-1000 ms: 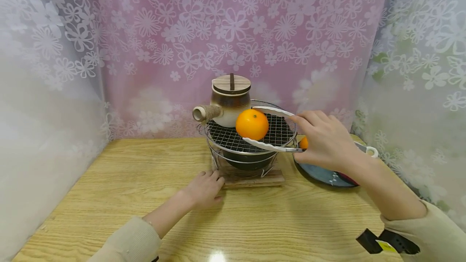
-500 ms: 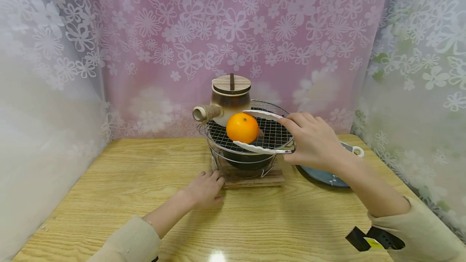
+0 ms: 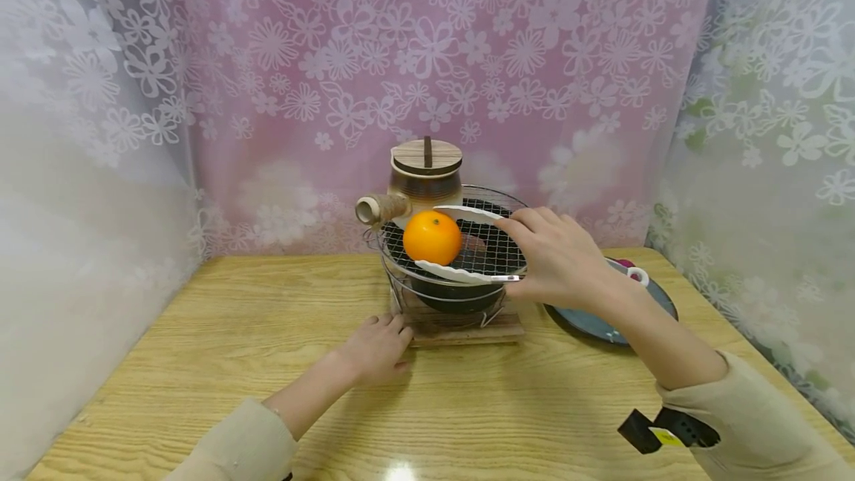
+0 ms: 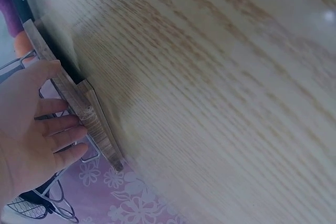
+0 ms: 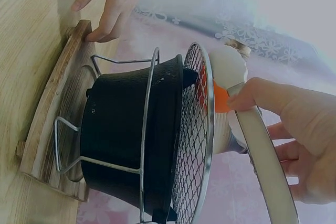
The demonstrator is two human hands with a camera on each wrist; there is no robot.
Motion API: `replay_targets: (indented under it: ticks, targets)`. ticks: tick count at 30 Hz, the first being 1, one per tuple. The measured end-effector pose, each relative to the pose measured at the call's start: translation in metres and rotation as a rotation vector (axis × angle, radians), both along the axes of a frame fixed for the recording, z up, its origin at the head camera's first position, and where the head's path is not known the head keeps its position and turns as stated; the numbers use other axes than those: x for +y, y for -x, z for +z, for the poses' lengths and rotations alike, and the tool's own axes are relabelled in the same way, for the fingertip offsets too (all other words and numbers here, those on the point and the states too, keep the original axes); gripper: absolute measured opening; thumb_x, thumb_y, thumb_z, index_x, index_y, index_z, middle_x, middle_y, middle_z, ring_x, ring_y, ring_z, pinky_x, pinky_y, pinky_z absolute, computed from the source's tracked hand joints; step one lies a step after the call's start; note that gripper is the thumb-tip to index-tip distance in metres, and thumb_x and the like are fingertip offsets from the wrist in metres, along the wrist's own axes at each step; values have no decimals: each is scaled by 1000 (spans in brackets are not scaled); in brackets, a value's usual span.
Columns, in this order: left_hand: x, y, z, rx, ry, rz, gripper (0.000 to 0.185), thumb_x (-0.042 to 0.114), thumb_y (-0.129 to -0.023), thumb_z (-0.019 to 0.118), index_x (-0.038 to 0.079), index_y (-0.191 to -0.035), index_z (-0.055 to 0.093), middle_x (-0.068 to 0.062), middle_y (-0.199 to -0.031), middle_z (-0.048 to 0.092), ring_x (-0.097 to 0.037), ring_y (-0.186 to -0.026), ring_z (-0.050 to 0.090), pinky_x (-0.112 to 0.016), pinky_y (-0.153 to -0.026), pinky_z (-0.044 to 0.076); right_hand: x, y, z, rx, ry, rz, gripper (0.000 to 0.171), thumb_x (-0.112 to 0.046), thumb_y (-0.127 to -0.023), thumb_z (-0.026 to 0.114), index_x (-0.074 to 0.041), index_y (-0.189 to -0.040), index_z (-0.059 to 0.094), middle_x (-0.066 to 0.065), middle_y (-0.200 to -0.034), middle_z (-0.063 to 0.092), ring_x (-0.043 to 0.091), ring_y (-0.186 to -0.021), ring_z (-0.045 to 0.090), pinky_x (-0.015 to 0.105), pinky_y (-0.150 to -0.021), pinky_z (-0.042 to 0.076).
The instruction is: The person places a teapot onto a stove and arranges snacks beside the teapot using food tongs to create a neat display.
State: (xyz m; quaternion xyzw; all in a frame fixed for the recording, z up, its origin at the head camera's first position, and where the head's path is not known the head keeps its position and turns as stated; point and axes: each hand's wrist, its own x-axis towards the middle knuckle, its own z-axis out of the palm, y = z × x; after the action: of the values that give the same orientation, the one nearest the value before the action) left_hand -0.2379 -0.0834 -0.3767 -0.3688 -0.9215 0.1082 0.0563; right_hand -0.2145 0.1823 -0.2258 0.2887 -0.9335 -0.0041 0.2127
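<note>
Gripping white scalloped tongs (image 3: 461, 271), right hand (image 3: 557, 258) holds a smooth round orange (image 3: 432, 237) over the wire grill mesh (image 3: 490, 252); left hand (image 3: 374, 348) rests flat-fingered against the wooden base (image 3: 467, 330) on the worktop (image 3: 200, 362).

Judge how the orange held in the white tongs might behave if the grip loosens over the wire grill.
The orange is round and smooth, so it would probably roll on the wire grill. The tongs touch only its sides, so it may slip.
</note>
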Motion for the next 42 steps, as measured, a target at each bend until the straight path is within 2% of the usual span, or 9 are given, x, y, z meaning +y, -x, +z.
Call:
replay_targets:
  ticks: [8, 14, 23, 32, 42]
  targets:
    - [-1, 2, -3, 48, -15, -43, 39, 43, -87, 59, 8, -106, 56, -11, -110, 52, -27, -101, 51, -37, -81, 43, -4, 2, 2, -12, -20, -8, 72, -31, -65, 70, -2, -128, 51, 14, -118, 53, 32, -106, 46, 46, -79, 43]
    - [0, 2, -3, 16, -3, -16, 40, 43, -87, 58, 9, -108, 57, -10, -111, 53, -26, -102, 51, -37, -82, 43, -7, 3, 3, -14, -44, -15, 74, -33, -65, 70, -2, -129, 51, 13, -116, 53, 31, -104, 47, 41, -72, 42]
    - [0, 2, -3, 25, -5, -9, 39, 44, -86, 59, 10, -105, 57, -9, -108, 52, -26, -100, 51, -36, -80, 43, -8, 4, 4, -24, -52, -25, 74, -36, -64, 71, -3, -128, 52, 12, -118, 53, 31, -103, 47, 42, -75, 42]
    - [0, 0, -3, 33, 13, -8, 42, 44, -87, 59, 8, -109, 57, -12, -116, 52, -27, -105, 51, -38, -84, 43, -8, 3, 5, -16, -65, -15, 75, -37, -63, 72, -2, -127, 53, 13, -117, 53, 31, -102, 47, 42, -74, 42]
    - [-1, 2, -4, 33, 15, -7, 43, 45, -87, 58, 9, -111, 57, -12, -118, 52, -27, -106, 51, -38, -84, 43, -8, 2, 6, -39, -62, -25, 76, -36, -63, 70, -3, -129, 51, 13, -119, 52, 31, -103, 47, 42, -74, 41]
